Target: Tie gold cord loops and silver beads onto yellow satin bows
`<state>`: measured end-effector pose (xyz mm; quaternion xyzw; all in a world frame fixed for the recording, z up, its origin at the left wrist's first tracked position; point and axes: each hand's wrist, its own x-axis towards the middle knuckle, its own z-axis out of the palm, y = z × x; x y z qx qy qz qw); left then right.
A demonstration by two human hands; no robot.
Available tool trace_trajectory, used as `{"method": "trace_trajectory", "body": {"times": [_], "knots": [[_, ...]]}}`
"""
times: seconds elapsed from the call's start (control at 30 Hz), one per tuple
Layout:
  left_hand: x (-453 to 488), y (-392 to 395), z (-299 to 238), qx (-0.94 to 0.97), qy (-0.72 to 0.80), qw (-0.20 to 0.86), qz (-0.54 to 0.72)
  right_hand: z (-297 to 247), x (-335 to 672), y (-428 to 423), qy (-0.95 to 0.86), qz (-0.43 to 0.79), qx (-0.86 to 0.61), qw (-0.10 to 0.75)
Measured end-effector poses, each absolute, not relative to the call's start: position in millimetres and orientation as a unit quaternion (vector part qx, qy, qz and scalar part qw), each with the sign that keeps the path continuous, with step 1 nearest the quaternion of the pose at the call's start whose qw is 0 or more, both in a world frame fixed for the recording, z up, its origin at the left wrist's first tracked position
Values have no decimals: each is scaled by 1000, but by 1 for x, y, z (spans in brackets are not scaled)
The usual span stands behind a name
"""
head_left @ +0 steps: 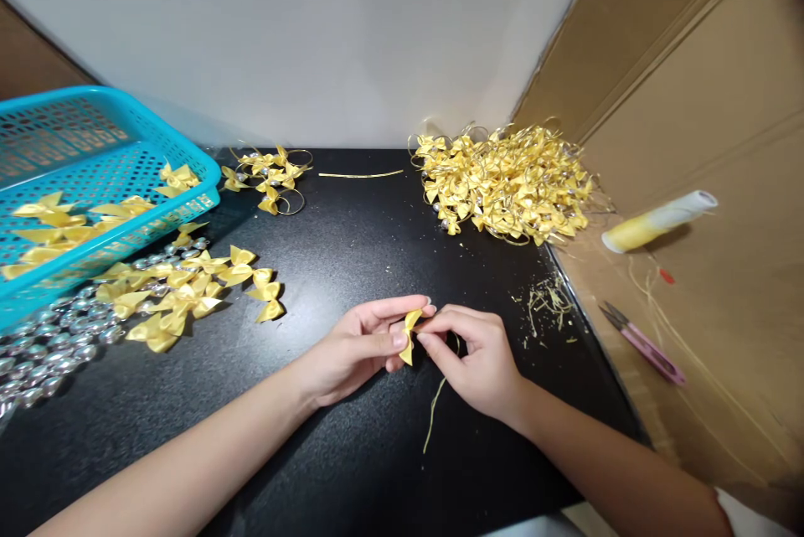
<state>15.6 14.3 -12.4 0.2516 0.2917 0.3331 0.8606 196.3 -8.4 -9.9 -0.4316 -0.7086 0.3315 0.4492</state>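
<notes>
My left hand [358,344] pinches a small yellow ribbon bow [409,337] between thumb and fingers above the black table [352,252]. Close against it, my right hand [477,357] has its fingers pinched at the bow. A thin gold thread [435,411] hangs down from the hands onto the table. Both hands sit near the table's front middle.
A big heap of finished yellow bows [508,181] lies at the back right. Loose bows [182,290] and silver beads [50,344] lie at the left, beside a blue basket [126,185]. A thread spool [659,221] and pink snips [644,344] rest on cardboard at right.
</notes>
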Motion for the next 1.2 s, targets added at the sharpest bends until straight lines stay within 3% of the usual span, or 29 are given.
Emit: {"method": "trace_trajectory", "body": {"times": [0.53, 0.83, 0.97, 1.2], "knots": [[17, 13, -13, 262, 291, 860, 326, -11, 190, -10, -670, 379, -431, 471], [20, 8, -12, 315, 327, 814, 362, 4, 202, -9, -736, 138, -447, 489], [22, 4, -15, 355, 352, 784, 368, 1, 201, -7, -750, 188, -458, 438], [24, 3, -13, 395, 347, 763, 376, -1, 199, -6, -752, 223, -451, 427]]}}
